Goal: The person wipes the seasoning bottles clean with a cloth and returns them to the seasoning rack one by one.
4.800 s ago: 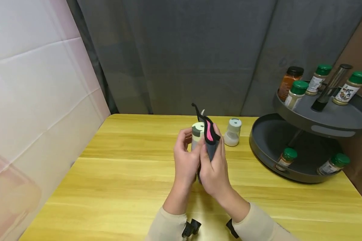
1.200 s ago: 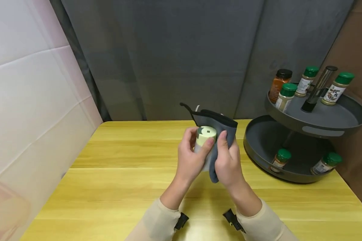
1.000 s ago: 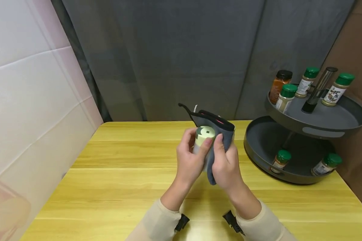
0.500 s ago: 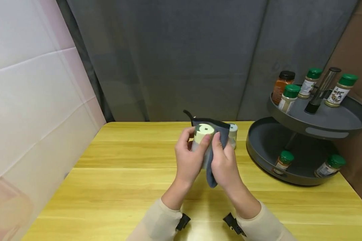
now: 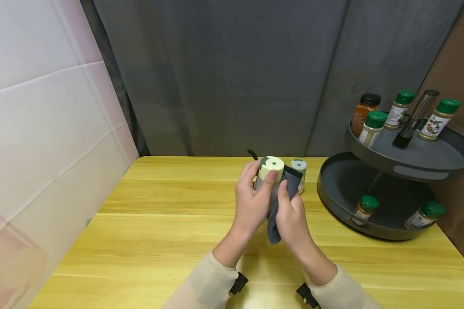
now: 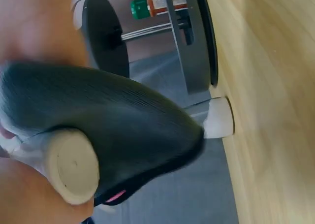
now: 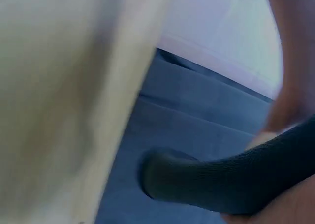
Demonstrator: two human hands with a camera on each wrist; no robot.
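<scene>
My left hand [image 5: 251, 201] grips a shaker jar [image 5: 271, 166] with a pale green lid, raised above the table, thumb against the lid's side. My right hand [image 5: 292, 219] pinches a dark grey cloth [image 5: 292, 180] with black edging, thumb on the near face, against the jar's right side. One end of the cloth hangs below the hands. In the left wrist view the cloth [image 6: 113, 111] spreads beside the jar's round cream end [image 6: 74, 167], and a bit of pink shows at its edge. The right wrist view is blurred, with a rolled part of the cloth [image 7: 221, 182] in it.
A second shaker jar [image 5: 299, 165] stands on the wooden table [image 5: 170, 240] just behind the cloth. To the right is a two-tier dark grey turntable rack [image 5: 371, 229] with spice bottles [image 5: 436, 120] on both tiers. A grey curtain [image 5: 224, 86] hangs behind the table.
Earlier the cloth was bunched edge-on, then spread tall behind the jar. Now its top has dropped and lies to the jar's right. Both hands have shifted slightly right, with the second jar showing again.
</scene>
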